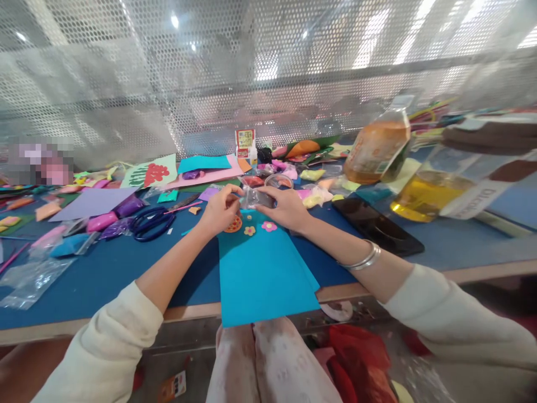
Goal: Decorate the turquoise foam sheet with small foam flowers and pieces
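Note:
A small clear plastic packet (257, 197) with something dark inside is held between my two hands above the far end of a blue sheet of paper (266, 274). My left hand (221, 211) pinches the packet's left end between thumb and fingers. Gripping the right end is my right hand (289, 208), thumb below and fingers on top. On the paper beneath lie a pink flower (269, 226), a pale yellow flower (249, 230) and an orange dotted round piece (235, 224), partly hidden by my left hand. The sheet overhangs the table's front edge.
Dark blue-handled scissors (151, 224) and coloured clay packets (103, 221) are on the left. To the right are a black phone (377, 225), an orange drink bottle (377, 146) and a jar of yellow liquid (436, 193). A perforated metal screen (218, 73) stands behind.

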`<state>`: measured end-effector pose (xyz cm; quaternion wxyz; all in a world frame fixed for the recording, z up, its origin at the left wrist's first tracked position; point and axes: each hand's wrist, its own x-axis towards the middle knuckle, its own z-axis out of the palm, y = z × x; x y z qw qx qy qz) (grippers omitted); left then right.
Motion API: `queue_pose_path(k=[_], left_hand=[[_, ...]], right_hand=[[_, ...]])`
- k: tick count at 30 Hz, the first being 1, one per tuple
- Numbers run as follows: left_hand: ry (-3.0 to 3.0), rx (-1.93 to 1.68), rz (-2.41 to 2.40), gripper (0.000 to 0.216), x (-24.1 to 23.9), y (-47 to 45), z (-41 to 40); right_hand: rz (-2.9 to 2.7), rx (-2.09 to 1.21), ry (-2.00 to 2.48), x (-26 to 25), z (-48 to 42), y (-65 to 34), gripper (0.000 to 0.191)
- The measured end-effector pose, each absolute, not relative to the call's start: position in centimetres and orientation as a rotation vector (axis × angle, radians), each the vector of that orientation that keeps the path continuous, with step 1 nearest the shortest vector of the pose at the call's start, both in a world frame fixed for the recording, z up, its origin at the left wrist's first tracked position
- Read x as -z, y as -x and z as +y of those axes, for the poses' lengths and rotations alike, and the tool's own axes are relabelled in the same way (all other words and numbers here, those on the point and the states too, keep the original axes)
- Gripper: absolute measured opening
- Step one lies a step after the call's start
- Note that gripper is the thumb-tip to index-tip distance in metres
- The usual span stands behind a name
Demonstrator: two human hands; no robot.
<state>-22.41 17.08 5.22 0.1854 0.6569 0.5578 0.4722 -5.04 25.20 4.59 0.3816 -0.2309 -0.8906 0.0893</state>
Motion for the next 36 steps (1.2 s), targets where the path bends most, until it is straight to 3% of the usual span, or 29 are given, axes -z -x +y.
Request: queue_pose_path(k=[12,18,23,30,34,36], left_hand=[[-1.943,-1.288,1.719,0.015,-5.7,22.7,16.6],[-2.105,-1.265,1.763,0.013,-6.2,22.4,16.2],[-2.081,-1.377,1.626,0.024,-5.8,22.0,16.1],[-1.967,-1.419,1.5,0.018,-5.7,21.1,15.9],[-2.008,-1.355,1.558,0.02,-5.7,21.6,16.0],[-2.066,-1.328,1.578,0.027,-5.8,21.6,16.0]], right_hand=[[-2.425,-0.3,0.492,-4.7,25.4,4.9,0.021],[-2.287,-0.31,0.484,-4.7,25.4,4.8,0.029],[-2.241,-0.358,0.458,-4.8,25.4,4.7,0.026],[-2.311,-0.246,0.458,-4.8,24.9,4.7,0.027],[-2.371,-0.295,0.451,-4.9,24.9,4.7,0.014],[-2.393,-0.326,0.442,-4.8,24.8,4.7,0.024]])
